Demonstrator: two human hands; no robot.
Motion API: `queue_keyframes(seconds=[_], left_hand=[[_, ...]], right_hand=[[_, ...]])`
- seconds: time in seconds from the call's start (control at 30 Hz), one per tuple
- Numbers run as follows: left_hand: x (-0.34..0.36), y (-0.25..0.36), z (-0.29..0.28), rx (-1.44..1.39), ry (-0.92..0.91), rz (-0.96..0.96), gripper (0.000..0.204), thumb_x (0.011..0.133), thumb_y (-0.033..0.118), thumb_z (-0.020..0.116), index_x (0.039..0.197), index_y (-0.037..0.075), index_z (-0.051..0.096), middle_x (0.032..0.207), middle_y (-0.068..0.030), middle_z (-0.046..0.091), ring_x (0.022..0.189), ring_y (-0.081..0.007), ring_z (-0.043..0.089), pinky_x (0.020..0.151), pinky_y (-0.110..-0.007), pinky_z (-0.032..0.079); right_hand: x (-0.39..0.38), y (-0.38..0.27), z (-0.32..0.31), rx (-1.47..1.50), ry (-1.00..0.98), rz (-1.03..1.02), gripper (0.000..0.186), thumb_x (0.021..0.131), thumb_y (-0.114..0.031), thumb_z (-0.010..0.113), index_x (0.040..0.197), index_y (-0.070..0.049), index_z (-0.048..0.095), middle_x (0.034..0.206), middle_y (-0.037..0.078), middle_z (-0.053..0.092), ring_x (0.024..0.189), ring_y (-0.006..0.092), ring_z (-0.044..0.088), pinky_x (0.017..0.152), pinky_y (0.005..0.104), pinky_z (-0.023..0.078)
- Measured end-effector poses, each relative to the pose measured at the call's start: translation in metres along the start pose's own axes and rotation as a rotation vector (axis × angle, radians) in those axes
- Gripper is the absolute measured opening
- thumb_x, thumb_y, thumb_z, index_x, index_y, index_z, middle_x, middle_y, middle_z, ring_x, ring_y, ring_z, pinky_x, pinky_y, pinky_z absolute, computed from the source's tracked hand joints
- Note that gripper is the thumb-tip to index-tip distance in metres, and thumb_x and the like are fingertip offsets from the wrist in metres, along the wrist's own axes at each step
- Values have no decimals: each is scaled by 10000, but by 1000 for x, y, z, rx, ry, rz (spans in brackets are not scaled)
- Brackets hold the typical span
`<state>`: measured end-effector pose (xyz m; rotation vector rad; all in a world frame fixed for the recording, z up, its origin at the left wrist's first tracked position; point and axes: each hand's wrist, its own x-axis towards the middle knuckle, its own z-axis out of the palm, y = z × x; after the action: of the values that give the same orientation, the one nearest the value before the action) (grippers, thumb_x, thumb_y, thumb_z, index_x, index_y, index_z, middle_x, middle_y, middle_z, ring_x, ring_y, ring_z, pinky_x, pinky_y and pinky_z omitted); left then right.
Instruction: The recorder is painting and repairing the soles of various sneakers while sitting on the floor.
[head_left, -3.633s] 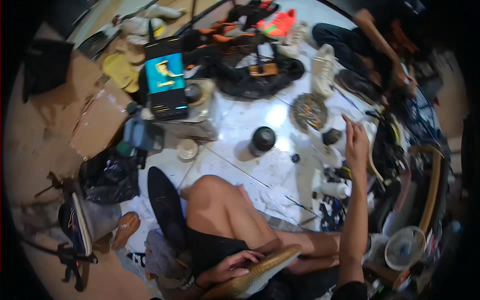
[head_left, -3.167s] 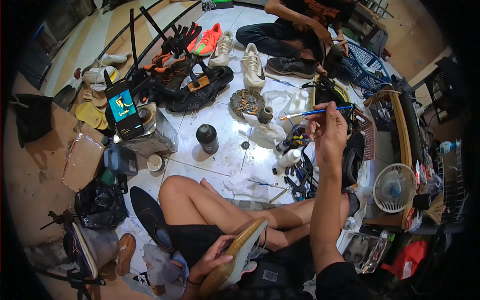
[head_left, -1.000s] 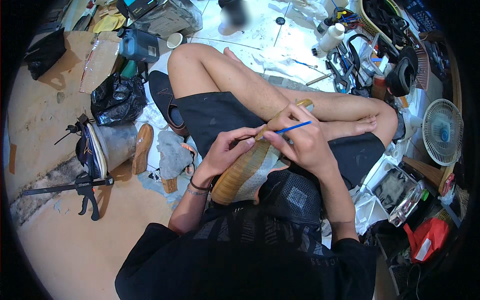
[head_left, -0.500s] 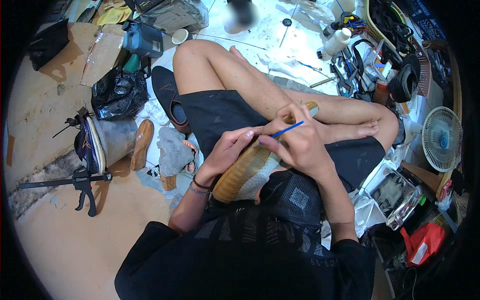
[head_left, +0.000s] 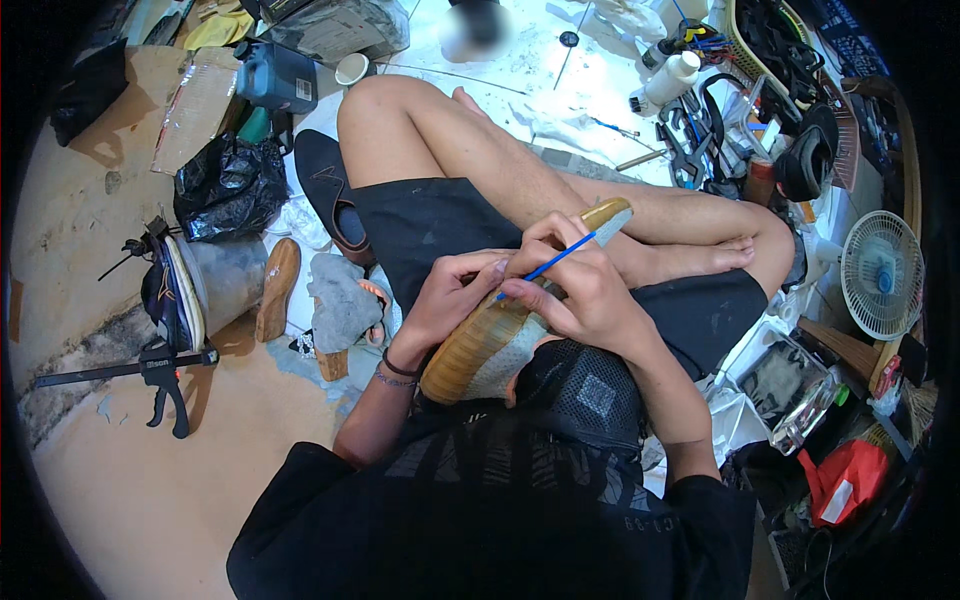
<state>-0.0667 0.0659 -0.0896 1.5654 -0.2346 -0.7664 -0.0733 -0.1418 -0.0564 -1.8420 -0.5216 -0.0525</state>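
A shoe with a ribbed yellow-brown sole (head_left: 465,350) and a pale grey side lies tilted across my lap, its far end (head_left: 606,212) pointing up and right. My left hand (head_left: 450,300) grips its left edge, thumb near the middle of the sole. Between the fingers of my right hand (head_left: 590,295) is a thin blue stick (head_left: 552,262), slanting down to the left. Its lower end meets the sole close to my left fingertips; whether it has bristles or a point is too small to tell. My right palm hides part of the shoe.
On the left are a clamp (head_left: 160,370) beside a dark sneaker (head_left: 170,290), a wooden shoe last (head_left: 276,290), a grey cloth (head_left: 343,305) and a black bag (head_left: 230,185). Tools (head_left: 690,140), a white bottle (head_left: 672,78) and a fan (head_left: 882,268) stand to the right.
My right hand has shifted slightly left along the shoe, and the blue stick's lower end has moved left and down on the sole. More of the shoe's far end shows.
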Motion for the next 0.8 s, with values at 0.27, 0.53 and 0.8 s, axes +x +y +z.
queue_keyframes(seconds=[0.27,0.53,0.8], left_hand=[[1,-1,1,-95,33,-94,305,1017,174,530,1164,-66,647,1070,-102,703,957,-102,613,837,-258,501],[2,-2,3,-111,35,-93,299,1017,166,528,1172,-59,649,1091,-106,704,978,-108,617,857,-269,504],[6,-1,3,-85,30,-57,301,1016,161,520,1202,-40,646,1165,-131,690,1043,-142,622,920,-283,493]], right_hand=[[2,3,-3,4,-37,5,147,818,-150,729,904,-46,673,857,85,621,881,256,583,785,369,413],[1,-2,-5,1,-14,10,132,845,-172,706,898,-56,670,806,64,639,870,256,585,806,391,419],[4,-15,-25,-420,1,-52,125,832,-207,720,894,-112,669,782,40,637,888,252,582,798,408,445]])
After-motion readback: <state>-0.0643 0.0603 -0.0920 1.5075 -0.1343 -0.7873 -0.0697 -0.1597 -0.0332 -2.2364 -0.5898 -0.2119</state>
